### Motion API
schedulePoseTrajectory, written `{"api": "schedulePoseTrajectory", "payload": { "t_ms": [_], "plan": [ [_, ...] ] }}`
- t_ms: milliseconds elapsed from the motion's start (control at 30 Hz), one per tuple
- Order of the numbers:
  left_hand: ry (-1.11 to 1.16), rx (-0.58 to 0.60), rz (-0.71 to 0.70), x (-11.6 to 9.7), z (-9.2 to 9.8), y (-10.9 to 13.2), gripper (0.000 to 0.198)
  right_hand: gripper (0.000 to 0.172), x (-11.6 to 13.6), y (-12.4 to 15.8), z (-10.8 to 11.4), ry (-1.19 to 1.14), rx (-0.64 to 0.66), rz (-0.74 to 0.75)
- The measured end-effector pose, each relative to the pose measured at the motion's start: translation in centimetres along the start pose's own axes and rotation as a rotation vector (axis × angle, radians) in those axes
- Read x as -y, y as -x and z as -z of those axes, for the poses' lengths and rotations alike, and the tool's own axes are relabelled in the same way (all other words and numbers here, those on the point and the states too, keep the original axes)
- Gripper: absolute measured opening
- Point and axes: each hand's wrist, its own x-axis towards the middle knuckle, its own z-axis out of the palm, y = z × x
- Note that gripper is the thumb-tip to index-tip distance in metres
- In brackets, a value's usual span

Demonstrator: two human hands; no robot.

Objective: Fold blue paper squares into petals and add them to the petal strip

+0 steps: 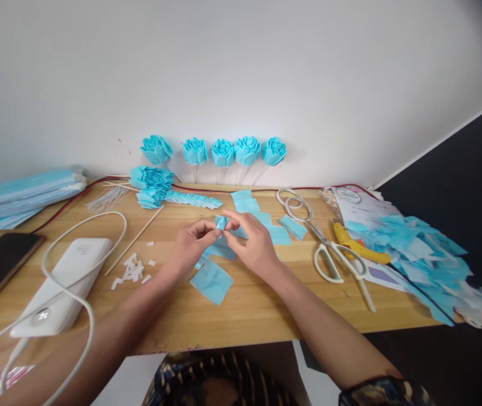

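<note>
Between my left hand [194, 239] and my right hand [253, 237] is a small folded piece of blue crepe paper [221, 222]. Both hands pinch it, one from each side, over the middle of the table. Under and in front of them lie flat blue paper squares [212, 282], and more cut pieces [245, 201] are spread just behind. A row of folded blue petals [194, 199] lies behind my left hand, beside finished blue paper flowers [152, 177]. Several more paper flowers on sticks [223, 152] lean against the wall.
White-handled scissors [329, 248], a tape ring [295, 204] and a yellow glue gun [359, 245] lie at right by a heap of blue scraps [414, 254]. At left are a power bank [65, 287] with a looping cable, a phone [1, 268], white bits [133, 269] and a thin stick [135, 239].
</note>
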Motion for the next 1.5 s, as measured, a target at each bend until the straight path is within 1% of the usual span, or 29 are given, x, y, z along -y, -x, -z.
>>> {"api": "schedulePoseTrajectory", "payload": {
  "t_ms": [200,500,800,1267,1500],
  "plan": [
    [0.011,0.008,0.008,-0.25,-0.08,0.08,0.019,0.043,0.06,-0.05,0.01,-0.028,-0.002,-0.014],
    [0.010,-0.013,0.031,-0.28,-0.04,0.08,0.020,0.043,0.18,0.01,0.12,-0.059,0.011,-0.038],
    [-0.008,-0.011,0.011,-0.20,0.08,-0.08,0.021,0.043,0.24,-0.05,0.14,-0.063,0.011,-0.060],
    [-0.022,0.005,0.022,-0.42,-0.04,0.05,0.024,0.046,0.17,0.03,0.14,-0.019,0.016,-0.030],
    [-0.029,0.002,0.027,-0.56,0.09,0.15,0.025,0.038,0.29,-0.07,0.26,-0.078,0.021,-0.073]
  ]
}}
